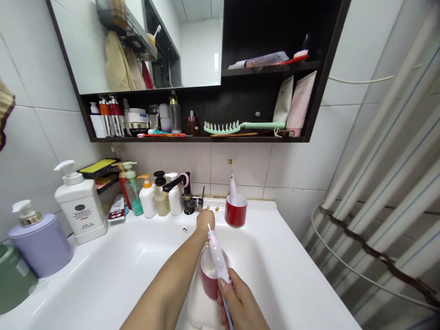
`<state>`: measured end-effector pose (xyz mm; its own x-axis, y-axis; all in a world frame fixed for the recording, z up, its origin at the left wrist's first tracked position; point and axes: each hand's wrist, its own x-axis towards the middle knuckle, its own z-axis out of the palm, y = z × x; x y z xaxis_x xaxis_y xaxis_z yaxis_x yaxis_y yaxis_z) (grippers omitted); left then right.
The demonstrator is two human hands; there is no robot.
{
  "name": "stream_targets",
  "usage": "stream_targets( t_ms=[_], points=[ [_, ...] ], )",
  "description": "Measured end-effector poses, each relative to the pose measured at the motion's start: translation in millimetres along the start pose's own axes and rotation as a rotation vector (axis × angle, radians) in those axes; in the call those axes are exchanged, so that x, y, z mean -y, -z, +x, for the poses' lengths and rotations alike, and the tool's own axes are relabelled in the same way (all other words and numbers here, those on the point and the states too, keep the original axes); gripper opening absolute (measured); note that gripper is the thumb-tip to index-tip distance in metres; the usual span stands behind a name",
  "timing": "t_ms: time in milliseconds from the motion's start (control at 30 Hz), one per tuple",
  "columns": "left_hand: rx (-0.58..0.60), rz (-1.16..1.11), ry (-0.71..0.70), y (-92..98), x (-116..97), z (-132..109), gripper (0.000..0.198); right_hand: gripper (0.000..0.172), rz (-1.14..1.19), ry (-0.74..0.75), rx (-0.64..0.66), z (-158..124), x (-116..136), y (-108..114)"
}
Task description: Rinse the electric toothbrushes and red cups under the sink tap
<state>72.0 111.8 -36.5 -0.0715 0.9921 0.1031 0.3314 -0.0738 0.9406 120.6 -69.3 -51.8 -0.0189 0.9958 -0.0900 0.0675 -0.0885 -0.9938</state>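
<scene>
Right now, the right hand [237, 298] is gripping the brush [217, 257] by its lower end. The brush is pointing away from the person, on the near side of the tap [187, 195] and a bit to its right. Its long axis is slanting slightly left, so the thin tip [209, 226] is aiming toward the tap's base. The left hand [205, 220] is reaching just right of the tap, closer to it than the right hand. I cannot tell whether it is holding anything, as its fingers are hiding from view. The tip is overlapping that hand's outline; contact is not showing clearly. A red cup [236, 212] is standing right of the tap; a second cup [209, 284] is sitting nearer the person, partly behind the brush.
</scene>
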Motion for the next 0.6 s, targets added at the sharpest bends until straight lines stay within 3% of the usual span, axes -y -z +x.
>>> stream_targets(
  t_ms=[167, 300, 433, 600],
  points=[
    [0.007, -0.207, 0.080, 20.1, -9, -12, 0.023, 0.036, -0.033, 0.062, -0.039, -2, 8, 5],
    [0.094, -0.420, 0.214, 53.1, -13, -44, 0.008, 0.030, -0.016, 0.029, 0.033, -10, 15, 3],
    [0.164, -0.614, 0.302, 81.4, -10, -78, 0.006, 0.027, 0.011, -0.050, 0.132, -15, 11, -6],
    [0.163, -0.913, 0.457, 92.1, -11, -94, 0.008, 0.035, 0.012, -0.066, 0.208, -14, -1, -13]
  ],
)
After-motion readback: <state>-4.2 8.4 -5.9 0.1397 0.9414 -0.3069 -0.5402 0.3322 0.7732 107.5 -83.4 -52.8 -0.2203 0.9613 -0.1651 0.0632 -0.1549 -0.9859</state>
